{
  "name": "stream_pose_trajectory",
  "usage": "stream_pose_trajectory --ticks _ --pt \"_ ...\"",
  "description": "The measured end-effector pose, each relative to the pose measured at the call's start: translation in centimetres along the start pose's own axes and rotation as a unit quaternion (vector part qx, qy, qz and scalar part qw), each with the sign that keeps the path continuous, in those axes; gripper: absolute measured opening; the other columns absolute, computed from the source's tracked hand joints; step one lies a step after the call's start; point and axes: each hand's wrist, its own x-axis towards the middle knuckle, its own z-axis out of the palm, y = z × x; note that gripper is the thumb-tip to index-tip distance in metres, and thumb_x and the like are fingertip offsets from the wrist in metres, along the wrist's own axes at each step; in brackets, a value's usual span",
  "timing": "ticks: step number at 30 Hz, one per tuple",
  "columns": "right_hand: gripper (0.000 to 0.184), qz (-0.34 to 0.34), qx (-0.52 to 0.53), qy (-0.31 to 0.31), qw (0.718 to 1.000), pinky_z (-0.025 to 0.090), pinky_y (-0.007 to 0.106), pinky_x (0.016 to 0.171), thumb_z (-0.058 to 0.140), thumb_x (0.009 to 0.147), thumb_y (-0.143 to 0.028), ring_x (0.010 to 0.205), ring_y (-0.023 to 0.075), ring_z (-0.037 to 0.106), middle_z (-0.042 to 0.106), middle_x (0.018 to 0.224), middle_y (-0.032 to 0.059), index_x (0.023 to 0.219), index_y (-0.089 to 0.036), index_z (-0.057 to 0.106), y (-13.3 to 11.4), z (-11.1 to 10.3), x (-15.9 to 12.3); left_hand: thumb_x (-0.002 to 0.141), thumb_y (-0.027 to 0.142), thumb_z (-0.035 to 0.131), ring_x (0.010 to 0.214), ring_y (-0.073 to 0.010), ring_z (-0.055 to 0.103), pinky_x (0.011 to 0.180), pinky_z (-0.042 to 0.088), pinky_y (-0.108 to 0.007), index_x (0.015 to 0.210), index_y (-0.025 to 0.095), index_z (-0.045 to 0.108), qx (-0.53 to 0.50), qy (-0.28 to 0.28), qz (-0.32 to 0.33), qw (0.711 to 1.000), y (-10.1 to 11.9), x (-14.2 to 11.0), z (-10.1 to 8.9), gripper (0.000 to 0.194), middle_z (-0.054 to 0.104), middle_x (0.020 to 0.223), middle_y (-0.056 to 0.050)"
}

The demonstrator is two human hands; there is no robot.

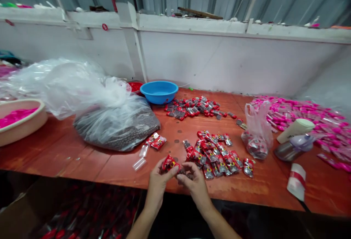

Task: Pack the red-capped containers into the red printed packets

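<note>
My left hand (158, 181) is closed on a small red printed packet (169, 163), just over the table's front edge. My right hand (196, 181) meets it from the other side, with thumb and fingers closed around a small dark piece (187, 175) at the packet's edge. Whether that piece is partly inside the packet I cannot tell. Beside my right hand lies a heap of filled red packets (214, 153) with dark contents. To the left of my hands are a few flat red packets (156, 141) and two clear plastic pieces (139, 164).
Behind is a pile of small red-ended clear pieces (192, 108) by a blue basin (159, 92). A clear bag of dark pieces (117, 125) and a cream tub (41, 116) stand left. Right are a tied plastic bag (257, 142), a flask (287, 152), a paper roll (296, 181) and pink pieces (323, 127).
</note>
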Motion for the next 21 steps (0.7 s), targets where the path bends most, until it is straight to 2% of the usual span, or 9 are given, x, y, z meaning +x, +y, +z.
stream_pose_trajectory --ticks 3,6,9,11,14,18,21 --pt "0.041 0.031 0.072 0.013 0.997 0.044 0.022 0.046 0.079 0.061 -0.039 0.052 0.0118 0.057 0.062 0.072 -0.0014 0.090 -0.020 0.058 0.3 -0.3 0.5 0.050 0.020 0.085 0.078 -0.0184 0.066 0.076 0.051 -0.027 0.097 0.016 0.069 -0.019 -0.039 -0.030 0.999 0.0 0.2 0.5 0.050 0.073 0.086 -0.005" --pt "0.036 0.011 0.043 0.035 0.998 0.041 0.020 0.043 0.077 0.064 -0.039 0.053 0.0125 0.057 0.062 0.066 -0.0010 0.086 -0.018 0.059 0.9 -0.7 0.9 0.050 0.020 0.085 0.077 -0.0169 0.065 0.073 0.051 -0.025 0.096 0.016 0.068 -0.028 -0.051 -0.031 0.998 -0.6 0.7 1.1 0.049 0.073 0.084 -0.004" --pt "0.027 -0.048 -0.023 0.060 0.997 0.048 0.024 0.055 0.072 0.071 -0.034 0.064 0.0150 0.061 0.064 0.072 0.0003 0.091 -0.019 0.063 0.9 -1.3 0.5 0.051 0.020 0.085 0.066 -0.0123 0.061 0.066 0.049 -0.021 0.082 0.014 0.068 -0.013 -0.032 -0.004 0.999 -1.1 1.1 1.8 0.035 0.068 0.071 0.000" --pt "0.029 -0.075 -0.058 0.047 0.994 0.053 0.029 0.070 0.071 0.073 -0.031 0.080 0.0184 0.063 0.067 0.087 0.0030 0.099 -0.021 0.064 0.3 -1.9 0.1 0.052 0.019 0.084 0.062 -0.0102 0.058 0.063 0.047 -0.020 0.077 0.014 0.067 -0.001 -0.021 0.015 1.000 -1.2 0.9 2.3 0.031 0.065 0.066 0.002" --pt "0.037 -0.093 -0.070 0.006 0.993 0.050 0.037 0.090 0.070 0.072 -0.028 0.102 0.0226 0.061 0.064 0.108 0.0054 0.109 -0.024 0.064 -0.6 -2.9 -0.4 0.053 0.017 0.084 0.068 -0.0109 0.060 0.069 0.048 -0.021 0.088 0.015 0.067 -0.023 -0.034 0.003 0.999 -1.4 0.4 3.0 0.039 0.067 0.075 0.001" --pt "0.048 -0.077 -0.044 0.007 0.996 0.050 0.040 0.091 0.070 0.073 -0.029 0.106 0.0232 0.059 0.061 0.114 0.0061 0.119 -0.027 0.058 -0.6 -3.9 -0.5 0.054 0.014 0.083 0.077 -0.0138 0.063 0.075 0.049 -0.025 0.093 0.014 0.066 -0.054 -0.070 -0.053 0.995 -2.1 -0.5 3.8 0.043 0.070 0.086 -0.004" --pt "0.055 -0.085 -0.051 -0.019 0.995 0.048 0.041 0.095 0.071 0.073 -0.027 0.112 0.0231 0.056 0.054 0.124 0.0062 0.125 -0.030 0.053 -0.4 -4.7 -0.7 0.053 0.013 0.083 0.075 -0.0139 0.064 0.074 0.050 -0.025 0.090 0.014 0.065 -0.059 -0.077 -0.080 0.992 -2.3 -0.8 3.9 0.041 0.070 0.085 -0.004"
